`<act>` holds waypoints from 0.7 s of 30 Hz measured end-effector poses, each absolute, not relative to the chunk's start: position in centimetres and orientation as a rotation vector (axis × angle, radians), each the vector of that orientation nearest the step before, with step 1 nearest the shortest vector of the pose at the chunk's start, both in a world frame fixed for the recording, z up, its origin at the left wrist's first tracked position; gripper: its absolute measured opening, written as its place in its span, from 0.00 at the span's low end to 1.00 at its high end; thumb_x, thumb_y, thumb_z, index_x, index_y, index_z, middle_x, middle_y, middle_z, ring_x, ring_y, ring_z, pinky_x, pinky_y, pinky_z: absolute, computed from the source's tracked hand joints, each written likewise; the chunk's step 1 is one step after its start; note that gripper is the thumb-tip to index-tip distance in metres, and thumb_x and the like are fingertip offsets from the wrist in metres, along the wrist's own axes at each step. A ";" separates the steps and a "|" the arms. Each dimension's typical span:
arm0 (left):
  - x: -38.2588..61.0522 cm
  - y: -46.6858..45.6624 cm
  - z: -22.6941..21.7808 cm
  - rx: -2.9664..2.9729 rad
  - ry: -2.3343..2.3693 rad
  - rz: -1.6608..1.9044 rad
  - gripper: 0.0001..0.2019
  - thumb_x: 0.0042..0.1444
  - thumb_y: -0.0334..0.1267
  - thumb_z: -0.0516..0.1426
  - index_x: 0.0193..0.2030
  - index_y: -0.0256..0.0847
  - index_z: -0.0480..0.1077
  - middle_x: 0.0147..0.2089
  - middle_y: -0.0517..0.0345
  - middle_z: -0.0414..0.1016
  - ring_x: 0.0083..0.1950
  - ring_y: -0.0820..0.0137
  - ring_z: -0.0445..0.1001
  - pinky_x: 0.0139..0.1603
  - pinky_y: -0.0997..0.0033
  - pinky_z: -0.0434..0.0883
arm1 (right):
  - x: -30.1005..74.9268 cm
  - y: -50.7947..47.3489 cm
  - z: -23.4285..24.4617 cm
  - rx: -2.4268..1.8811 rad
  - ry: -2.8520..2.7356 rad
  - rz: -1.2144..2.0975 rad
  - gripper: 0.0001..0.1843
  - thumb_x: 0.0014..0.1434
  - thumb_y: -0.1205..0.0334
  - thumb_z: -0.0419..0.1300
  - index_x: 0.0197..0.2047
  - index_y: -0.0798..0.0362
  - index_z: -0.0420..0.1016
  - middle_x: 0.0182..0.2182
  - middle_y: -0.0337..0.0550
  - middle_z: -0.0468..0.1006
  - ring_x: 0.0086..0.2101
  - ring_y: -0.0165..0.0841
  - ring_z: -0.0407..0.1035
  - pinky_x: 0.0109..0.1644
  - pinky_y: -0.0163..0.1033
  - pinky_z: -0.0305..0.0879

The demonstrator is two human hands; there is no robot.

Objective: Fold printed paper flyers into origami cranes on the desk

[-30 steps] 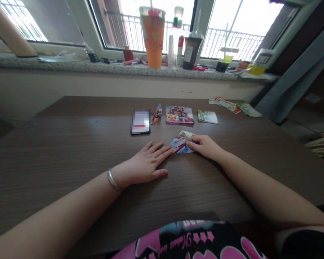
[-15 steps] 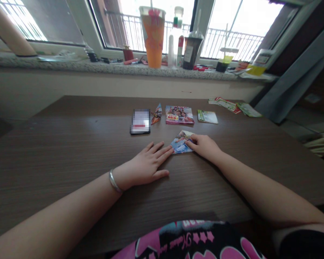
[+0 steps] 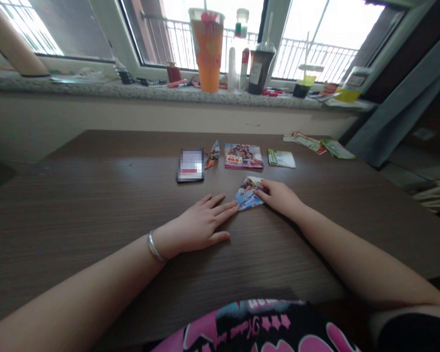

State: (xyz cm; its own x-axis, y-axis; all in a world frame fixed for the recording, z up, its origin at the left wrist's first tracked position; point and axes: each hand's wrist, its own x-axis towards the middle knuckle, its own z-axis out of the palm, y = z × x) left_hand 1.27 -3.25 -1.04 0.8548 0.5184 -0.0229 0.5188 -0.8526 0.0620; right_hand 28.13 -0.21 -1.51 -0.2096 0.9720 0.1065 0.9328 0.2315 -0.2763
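Observation:
A folded piece of printed paper (image 3: 248,194), blue and white with small pictures, lies on the brown table (image 3: 95,205). My right hand (image 3: 280,196) pinches its right edge between thumb and fingers. From the left, my left hand (image 3: 205,222) rests flat with fingers spread, its fingertips touching the paper's left corner. Just beyond are a stack of colourful printed leaflets (image 3: 244,156), a small folded paper piece (image 3: 212,155) and a dark-edged tablet or phone (image 3: 190,165) with a blurred screen. A small green-and-white paper stack (image 3: 281,159) lies to their right.
Paper strips (image 3: 308,142) and a green packet or slip (image 3: 338,149) lie at the far right of the table. On the windowsill behind stand a tall orange drink cup (image 3: 209,54), a dark drink cup (image 3: 260,68), bottles and several small items.
The folded paper has shifted slightly right and turned a little, with my right hand moving along with it. My left fingertips have slid slightly right.

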 end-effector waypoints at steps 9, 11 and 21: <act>1.1 -3.4 -1.1 2.991 0.796 0.027 0.33 0.64 0.56 0.46 0.71 0.45 0.45 0.73 0.56 0.48 0.72 0.54 0.46 0.69 0.53 0.48 | 28.4 0.0 -1.8 -1.762 -2.256 0.233 0.13 0.62 0.53 0.53 0.36 0.52 0.72 0.34 0.46 0.78 0.33 0.35 0.69 0.35 0.36 0.56; 1.0 -3.4 -1.1 2.995 0.788 0.041 0.34 0.63 0.57 0.47 0.71 0.45 0.46 0.73 0.56 0.49 0.72 0.55 0.48 0.68 0.54 0.49 | 28.5 0.0 -1.8 -1.758 -2.255 0.235 0.13 0.63 0.52 0.53 0.36 0.52 0.72 0.34 0.46 0.78 0.33 0.35 0.68 0.34 0.36 0.56; 1.0 -3.3 -0.8 2.983 0.777 0.062 0.34 0.63 0.57 0.48 0.71 0.46 0.46 0.72 0.56 0.49 0.71 0.55 0.49 0.68 0.54 0.50 | 28.5 -0.2 -1.9 -1.639 -2.140 0.084 0.13 0.57 0.57 0.60 0.44 0.54 0.70 0.40 0.49 0.74 0.39 0.38 0.68 0.42 0.41 0.63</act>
